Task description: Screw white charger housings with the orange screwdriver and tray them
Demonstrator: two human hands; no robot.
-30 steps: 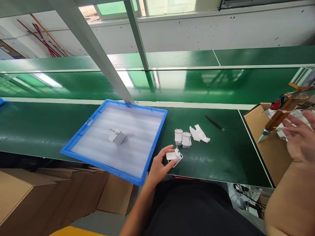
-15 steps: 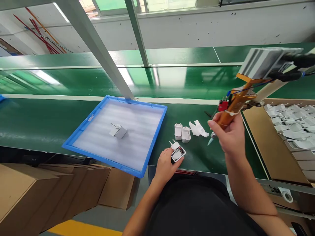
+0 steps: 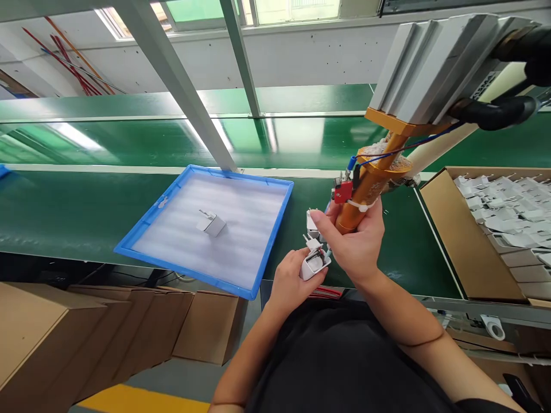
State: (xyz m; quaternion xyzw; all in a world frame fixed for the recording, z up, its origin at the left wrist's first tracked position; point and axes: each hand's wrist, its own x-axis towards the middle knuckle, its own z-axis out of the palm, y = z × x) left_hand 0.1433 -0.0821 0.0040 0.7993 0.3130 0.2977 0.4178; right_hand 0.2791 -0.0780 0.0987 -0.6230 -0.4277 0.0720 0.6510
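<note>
Close to the front edge of the green worktop, my left hand (image 3: 289, 282) grips an open white plug charger (image 3: 313, 266). Its two-pin end points away from me and inner parts show in the opening. My right hand (image 3: 360, 248) is wrapped round an orange glue dispenser (image 3: 365, 192) with a finned metal block on top. The pale blue nozzle (image 3: 329, 252) reaches the charger's right rim; whether it touches inside I cannot tell. Just behind stands another white charger (image 3: 312, 222), partly hidden by my right hand. A further charger (image 3: 214, 225) lies in the blue-rimmed tray (image 3: 272, 235).
At the right, a cardboard box (image 3: 469, 246) holds many white charger parts (image 3: 512, 209). Brown cartons (image 3: 206, 327) stand on the floor at lower left. A slanted metal post (image 3: 181, 97) rises behind the tray. Black hoses (image 3: 491, 117) run from the dispenser's top.
My right hand has brought the dispenser left and toward me, its nozzle now at the charger. My left hand keeps its grip and has tilted the charger slightly.
</note>
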